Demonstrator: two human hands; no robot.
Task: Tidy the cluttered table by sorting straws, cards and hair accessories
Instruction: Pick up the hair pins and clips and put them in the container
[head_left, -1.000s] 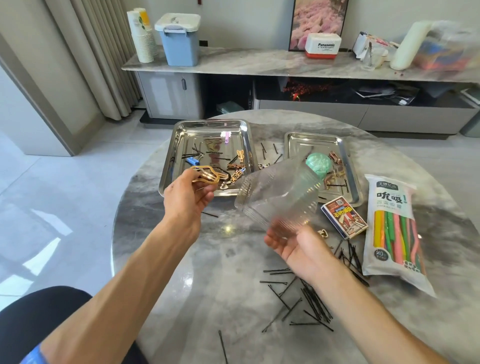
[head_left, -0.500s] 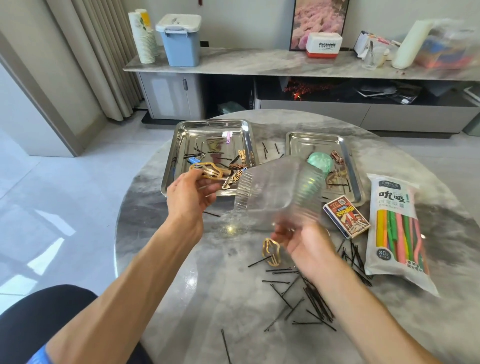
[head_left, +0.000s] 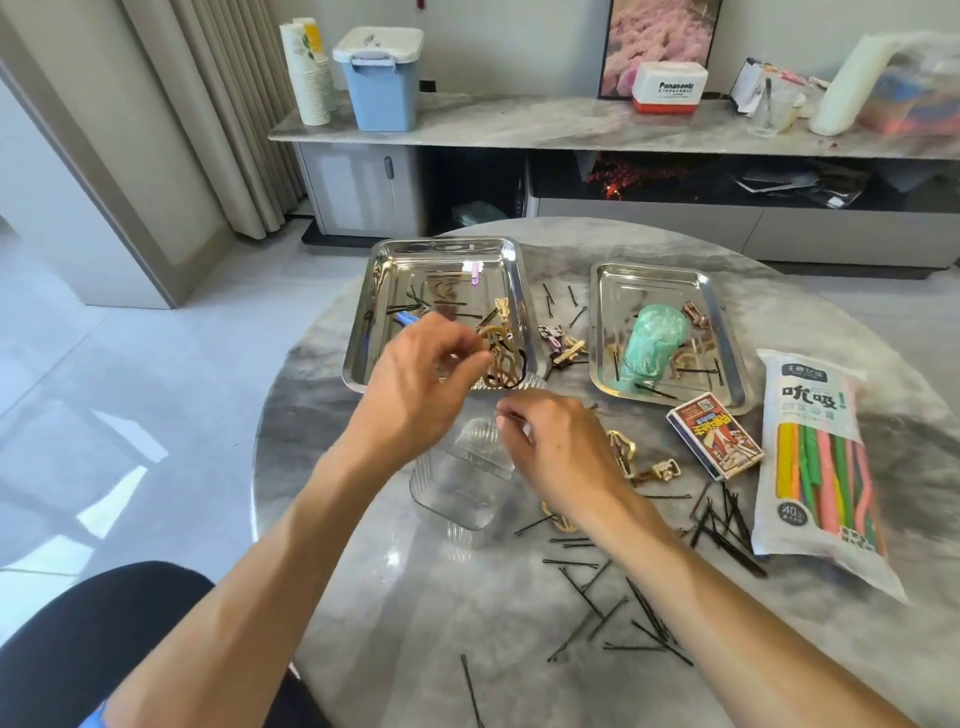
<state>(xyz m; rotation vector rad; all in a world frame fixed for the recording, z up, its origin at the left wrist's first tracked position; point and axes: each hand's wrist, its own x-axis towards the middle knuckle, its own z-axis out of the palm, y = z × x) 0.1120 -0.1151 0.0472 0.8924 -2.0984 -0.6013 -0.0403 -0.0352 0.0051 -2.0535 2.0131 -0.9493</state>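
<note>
Round marble table (head_left: 363, 597) held two steel trays (head_left: 511, 291) far, straw pack (head_left: 815, 467) right, card box (head_left: 714, 441) beside it, black bobby pins (head_left: 649, 618) scattered near. Clear plastic cup (head_left: 462, 483) sat upright between both forearms. Left hand (head_left: 415, 384) raised, fingers curled pinching gold hair clip (head_left: 501, 358) over the left tray's near edge; right hand (head_left: 561, 447) palm-down, fingertips pinched at the cup rim, contents unclear.

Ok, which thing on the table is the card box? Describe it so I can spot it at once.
Start at the smaller steel tray on the right side of the round table. Just off that tray's near right corner lies the card box, flat on the marble, beside the straw packet. It is the only small rectangular box there, red and orange printed, with white edges.
</note>
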